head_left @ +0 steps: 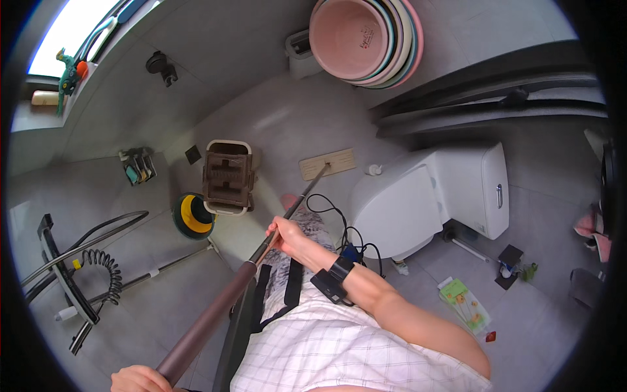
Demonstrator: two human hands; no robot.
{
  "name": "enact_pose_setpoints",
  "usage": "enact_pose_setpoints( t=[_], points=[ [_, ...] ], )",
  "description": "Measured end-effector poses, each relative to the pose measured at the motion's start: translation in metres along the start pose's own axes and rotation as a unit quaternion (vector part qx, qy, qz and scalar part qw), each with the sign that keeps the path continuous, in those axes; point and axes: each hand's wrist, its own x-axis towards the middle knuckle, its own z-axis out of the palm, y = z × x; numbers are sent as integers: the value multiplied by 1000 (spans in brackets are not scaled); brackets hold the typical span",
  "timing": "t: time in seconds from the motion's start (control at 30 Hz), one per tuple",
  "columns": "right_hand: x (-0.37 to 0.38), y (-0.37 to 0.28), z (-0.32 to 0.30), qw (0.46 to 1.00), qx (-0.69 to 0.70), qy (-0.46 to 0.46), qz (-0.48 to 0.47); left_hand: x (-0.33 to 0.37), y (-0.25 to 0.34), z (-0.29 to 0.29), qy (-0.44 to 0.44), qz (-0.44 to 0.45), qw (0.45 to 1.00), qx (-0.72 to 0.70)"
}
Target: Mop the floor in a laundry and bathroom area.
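Note:
A flat mop runs across the view, its thick brown-and-grey pole (pixel 208 320) rising from the lower left toward the far middle. Its beige flat head (pixel 339 160) rests on the grey floor between the toilet (pixel 398 206) and a brown-and-cream mop bucket (pixel 227 176). My left hand (pixel 139 379) is closed round the pole's upper end at the bottom edge, partly cut off. Farther down the pole, my right hand (pixel 285 233) grips the thinner grey section. A black strap with a small box (pixel 332 279) sits on my right wrist, and a dark cable hangs near it.
Behind the bucket's near-left side stands a green-and-yellow basin (pixel 192 215). Stacked pastel basins (pixel 353 39) are at the far side. Shower fittings with a coiled hose (pixel 104 274) are at left. A green package (pixel 464 304) lies right of me, near a toilet-side pipe (pixel 470 250).

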Motion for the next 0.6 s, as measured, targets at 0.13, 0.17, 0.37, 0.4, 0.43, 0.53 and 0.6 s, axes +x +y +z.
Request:
enact_pose_setpoints(
  t=[0.13, 0.17, 0.37, 0.4, 0.43, 0.53, 0.6],
  points=[
    [-9, -30, 13, 996, 60, 4, -58, 11, -19, 6, -25, 87, 992, -87],
    [-3, -47, 7, 996, 64, -18, -60, 13, -26, 4, -26, 83, 992, -87],
    [40, -183, -57, 970, 185, 52, -148, 47, -124, 5, -93, -42, 993, -53],
    [49, -199, -74, 971, 167, 65, -158, 53, -143, 13, -109, -54, 992, -40],
    [44, -205, -75, 972, 140, 92, -167, 54, -157, 18, -119, -65, 990, -22],
    [67, -218, -96, 974, 135, 104, -150, 49, -180, 27, -112, -67, 990, -50],
    [79, -210, -98, 959, 31, 180, -216, 43, -176, 22, -121, -76, 989, -40]
  ],
)
